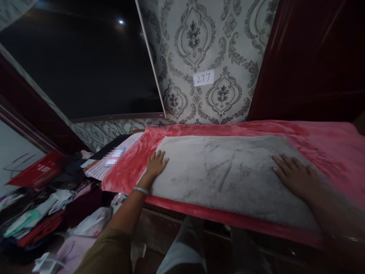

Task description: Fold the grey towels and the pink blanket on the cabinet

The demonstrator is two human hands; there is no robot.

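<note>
Resting palms-down on grey cloth [211, 171]
Left hand [155, 164] is lying open at nine o'clock, right hand [300, 177] likewise at three.

Dim rm; glare spot [121, 22] on TV [94, 64]; R hand [299, 178] shadowy, forearm [338, 213] blurred; edges stretched, wide-angle

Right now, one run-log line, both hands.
left hand: open, palm down at left edge of grey cloth | right hand: open, palm down at its right end | grey cloth: spread over red blanket
</note>
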